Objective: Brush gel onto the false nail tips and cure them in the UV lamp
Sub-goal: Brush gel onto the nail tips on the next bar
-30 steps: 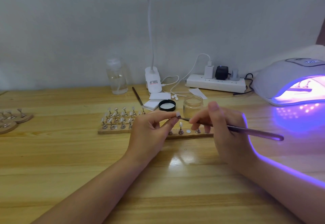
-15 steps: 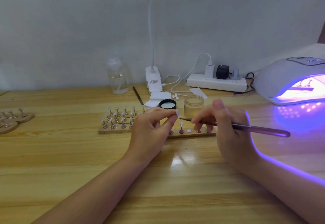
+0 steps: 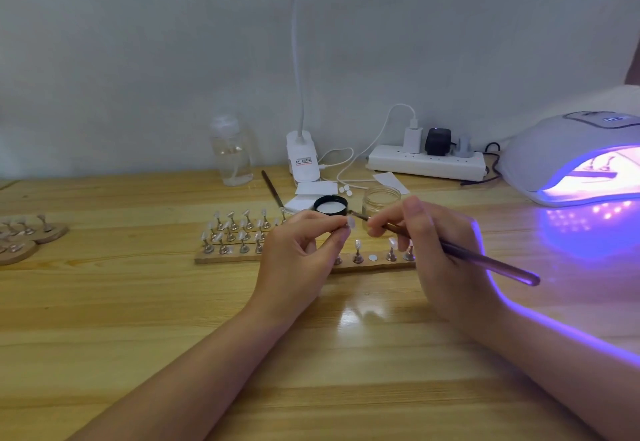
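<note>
My left hand (image 3: 300, 253) pinches a small stand with a pale false nail tip (image 3: 350, 222) between thumb and forefinger, above the wooden holder board (image 3: 367, 266). My right hand (image 3: 440, 246) grips a thin brown gel brush (image 3: 478, 259); its bristle end points left, just above and right of the held tip, toward the open black-rimmed gel pot (image 3: 330, 205). Several more nail tips on metal stands (image 3: 235, 232) fill the board's left part. The UV lamp (image 3: 575, 160) glows violet at the right, with stands inside it.
A small glass jar (image 3: 380, 200) stands behind my right hand. A clear bottle (image 3: 231, 151), a desk lamp base (image 3: 302, 158), a power strip (image 3: 426, 163) and cables line the wall. A second brush (image 3: 272, 189) lies by white pads. Round wooden stands (image 3: 20, 236) sit far left.
The brush tip has come away from the held nail tip and lifted toward the gel pot. My left hand has raised the tip slightly and stays in place.
</note>
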`<state>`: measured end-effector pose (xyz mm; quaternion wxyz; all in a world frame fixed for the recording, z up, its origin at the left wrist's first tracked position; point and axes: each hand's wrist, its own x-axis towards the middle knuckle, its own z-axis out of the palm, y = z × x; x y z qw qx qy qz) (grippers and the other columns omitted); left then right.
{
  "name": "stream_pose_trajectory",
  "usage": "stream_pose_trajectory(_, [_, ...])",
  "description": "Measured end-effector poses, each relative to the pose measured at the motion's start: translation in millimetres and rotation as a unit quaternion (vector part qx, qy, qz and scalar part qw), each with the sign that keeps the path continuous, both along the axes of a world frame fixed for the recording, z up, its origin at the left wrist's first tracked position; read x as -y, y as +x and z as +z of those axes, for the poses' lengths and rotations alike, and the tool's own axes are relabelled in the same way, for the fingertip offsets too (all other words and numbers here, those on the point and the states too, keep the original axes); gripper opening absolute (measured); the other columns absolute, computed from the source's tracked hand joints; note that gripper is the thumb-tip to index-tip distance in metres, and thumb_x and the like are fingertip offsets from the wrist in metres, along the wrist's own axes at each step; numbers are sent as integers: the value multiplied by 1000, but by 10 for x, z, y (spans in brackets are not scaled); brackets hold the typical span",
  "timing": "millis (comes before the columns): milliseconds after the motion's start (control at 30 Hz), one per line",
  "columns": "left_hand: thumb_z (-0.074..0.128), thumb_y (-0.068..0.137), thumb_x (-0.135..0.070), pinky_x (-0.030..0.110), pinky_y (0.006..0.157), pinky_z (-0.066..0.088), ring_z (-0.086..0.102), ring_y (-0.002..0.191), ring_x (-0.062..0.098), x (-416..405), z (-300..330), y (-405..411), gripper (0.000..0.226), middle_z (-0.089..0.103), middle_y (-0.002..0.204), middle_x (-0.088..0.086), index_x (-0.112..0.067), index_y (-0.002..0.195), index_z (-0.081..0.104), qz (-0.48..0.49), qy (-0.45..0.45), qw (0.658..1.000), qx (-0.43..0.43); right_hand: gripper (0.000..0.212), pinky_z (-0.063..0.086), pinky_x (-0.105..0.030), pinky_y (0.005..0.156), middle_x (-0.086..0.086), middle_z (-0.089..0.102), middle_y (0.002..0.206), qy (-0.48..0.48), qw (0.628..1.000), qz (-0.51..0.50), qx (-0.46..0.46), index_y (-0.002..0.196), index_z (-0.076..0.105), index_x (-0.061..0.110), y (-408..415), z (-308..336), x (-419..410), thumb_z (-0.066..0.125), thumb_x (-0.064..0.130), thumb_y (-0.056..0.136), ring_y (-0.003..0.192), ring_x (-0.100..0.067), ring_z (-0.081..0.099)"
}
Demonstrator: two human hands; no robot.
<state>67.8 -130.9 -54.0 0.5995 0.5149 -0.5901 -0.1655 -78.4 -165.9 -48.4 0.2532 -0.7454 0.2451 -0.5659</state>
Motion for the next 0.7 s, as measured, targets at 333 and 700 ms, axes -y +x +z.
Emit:
stream_pose_trajectory(333, [69,77,-6,8,46,31,37,41,1,8,-11,13,30,63,75,-14,-35,77,67,2,6,1000,-5,38,40,-14,58,10,64,67,-9,1000,4,2,74,63,31,7,0,-8,30,37,91,62,1,58])
stream_pose_trajectory(700, [69,77,-6,7,46,31,39,41,0,8,-4,14,31,63,73,-17,-36,77,67,-1,8,1000,-11,37,41,-13,60,9,65,69,-11,1000,8,8,76,63,31,5,-22,-20,30,36,91,63,2,58])
